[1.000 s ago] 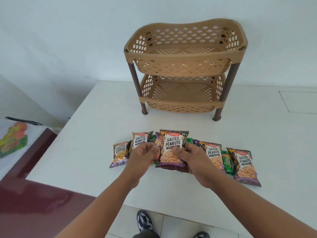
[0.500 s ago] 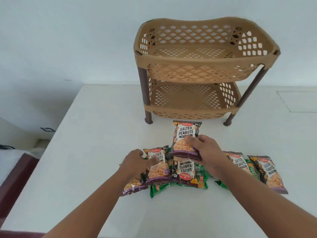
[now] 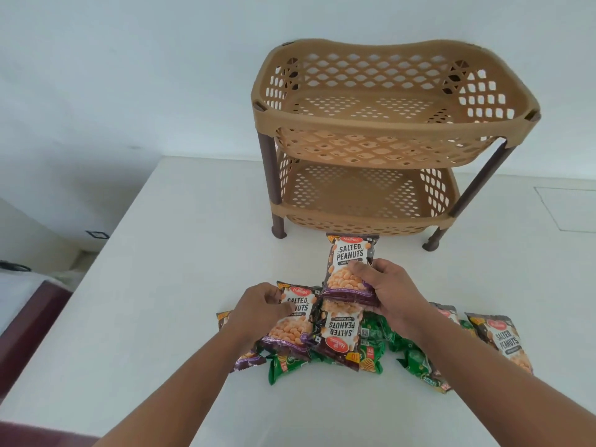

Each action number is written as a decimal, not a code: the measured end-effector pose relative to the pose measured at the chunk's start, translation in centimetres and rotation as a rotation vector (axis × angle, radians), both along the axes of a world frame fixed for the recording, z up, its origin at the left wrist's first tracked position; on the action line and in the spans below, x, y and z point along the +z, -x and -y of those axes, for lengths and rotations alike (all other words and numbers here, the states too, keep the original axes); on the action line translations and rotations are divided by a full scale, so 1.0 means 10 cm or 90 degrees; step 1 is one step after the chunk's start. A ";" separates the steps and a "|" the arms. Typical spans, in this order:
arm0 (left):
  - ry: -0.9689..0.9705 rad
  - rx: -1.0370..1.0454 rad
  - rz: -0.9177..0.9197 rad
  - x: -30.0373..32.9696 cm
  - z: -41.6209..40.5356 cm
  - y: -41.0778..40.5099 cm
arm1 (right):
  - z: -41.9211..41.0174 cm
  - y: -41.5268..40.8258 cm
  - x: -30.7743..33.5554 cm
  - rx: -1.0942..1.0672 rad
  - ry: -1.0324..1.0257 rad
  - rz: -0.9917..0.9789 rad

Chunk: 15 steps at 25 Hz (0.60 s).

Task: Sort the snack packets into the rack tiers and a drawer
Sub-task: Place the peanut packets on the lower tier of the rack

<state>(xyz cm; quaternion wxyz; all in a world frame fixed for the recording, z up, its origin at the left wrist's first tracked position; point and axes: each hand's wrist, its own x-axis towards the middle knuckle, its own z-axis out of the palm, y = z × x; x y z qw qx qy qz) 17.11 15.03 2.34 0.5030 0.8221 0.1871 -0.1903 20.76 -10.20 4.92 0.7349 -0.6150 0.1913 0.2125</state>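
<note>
White wall and a white bench [image 3: 161, 285] fill the room from where I stand, with a tan two-tier rack [image 3: 387, 130] at the far side of the bench, both tiers showing nothing in them. No drawer is in sight.

From the head view, the right hand [image 3: 392, 293] pinches a salted peanut packet [image 3: 346, 264] between thumb and curled fingers, lifted clear of the pile and held just near of the rack's lower tier [image 3: 364, 195]. The left hand [image 3: 261, 309] has its fingers curled onto a second peanut packet [image 3: 292, 321] that lies on the heap, gripping its left edge. Around them lie an upside-down peanut packet [image 3: 342, 333], green packets [image 3: 374, 337] underneath, and another peanut packet [image 3: 506, 341] off to the right.

I'd judge this the very start of sorting: the first packet is picked and on its way. Next the right hand needs to carry it forward and up over a tier's rim, then let go inside.
</note>
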 end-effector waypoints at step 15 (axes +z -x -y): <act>0.454 0.086 -0.056 0.84 0.24 -1.09 | 0.31 -0.74 0.35 -0.031 0.019 0.032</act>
